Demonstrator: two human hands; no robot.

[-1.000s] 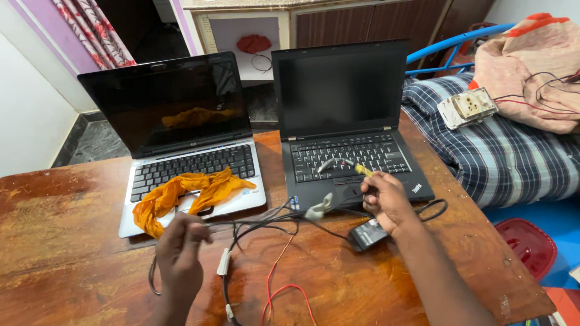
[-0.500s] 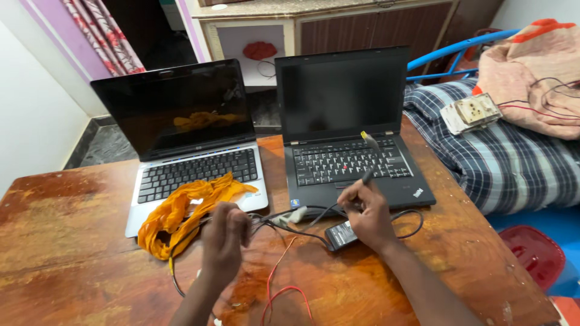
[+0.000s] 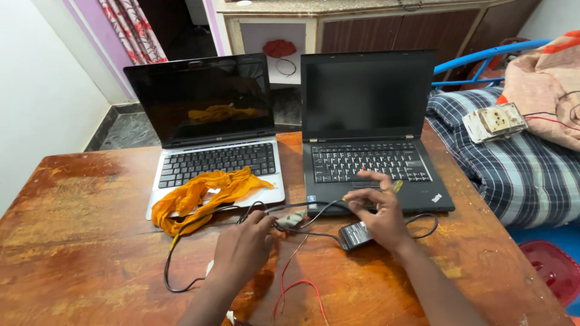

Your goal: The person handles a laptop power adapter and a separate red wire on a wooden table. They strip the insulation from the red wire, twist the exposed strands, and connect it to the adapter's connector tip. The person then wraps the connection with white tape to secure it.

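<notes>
fingers of the right hand point(image 3: 382, 216) are pinched narrow on the yellow-tipped plug end of a black cable point(image 3: 314, 212), with the forefinger stretched out over the front edge of the black laptop point(image 3: 371, 157). that cable runs leftward from the pinch across the wooden table point(image 3: 84, 241) to the left hand point(image 3: 244, 247), whose fingers curl loosely down over it beside a small grey connector block point(image 3: 291, 218); whether they actually clasp the cable cannot be told. under the heel of the right hand lies a black power adapter brick point(image 3: 355, 234), touching the palm, and its cord loops out to the right of the wrist. a thin red wire point(image 3: 296, 284) curls on the table between the two forearms, and the black cable swings in a wide loop to the left of the left wrist.

just beyond the left hand an orange cloth point(image 3: 202, 194) is heaped on the palm rest of a silver laptop point(image 3: 211, 160), trailing off its front edge onto the table. both laptops stand open with dark screens, side by side. to the right, well apart from the hands, a white socket board point(image 3: 495, 121) rests on a blue checked blanket point(image 3: 519, 175).
</notes>
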